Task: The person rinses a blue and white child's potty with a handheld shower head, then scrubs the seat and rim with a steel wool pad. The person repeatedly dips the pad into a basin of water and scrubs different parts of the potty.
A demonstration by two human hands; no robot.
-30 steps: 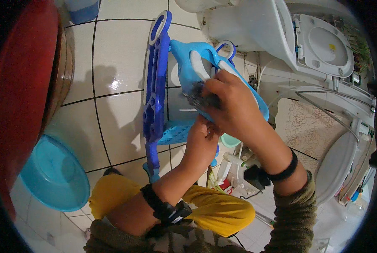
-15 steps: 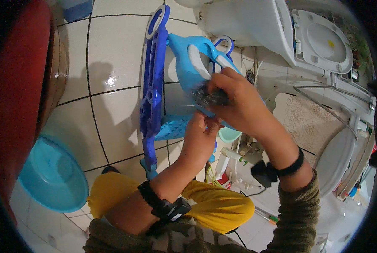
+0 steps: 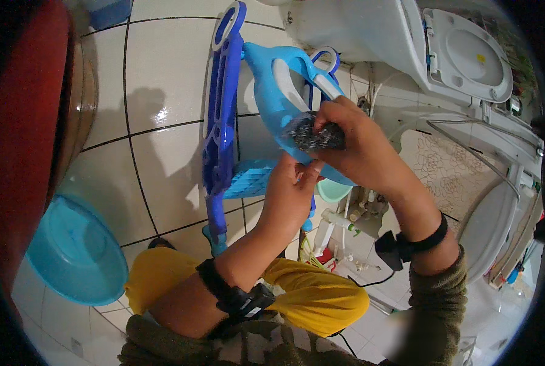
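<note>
A child's toilet step ladder stands on the tiles before me, with a dark blue side rail (image 3: 220, 131), a light blue seat part (image 3: 266, 76) with pale grip pads, and a textured light blue step (image 3: 254, 177). My right hand (image 3: 358, 143) is closed round a steel wool scrubber (image 3: 314, 132), which touches the seat part's surface. Just below it, my left hand (image 3: 289, 189) pinches the near edge of the seat part. The fingertips of the left hand are partly hidden behind that edge.
A round blue basin (image 3: 77, 250) stands on the floor at the left. A toilet seat (image 3: 470, 58) is at the upper right, with a bent metal bar (image 3: 473, 128) below. A pale green bowl (image 3: 333, 191) and hose fittings lie beyond my hands. A red surface fills the left rim.
My right hand and the steel wool have moved a little to the right along the seat part. The left hand keeps its hold on the edge.
</note>
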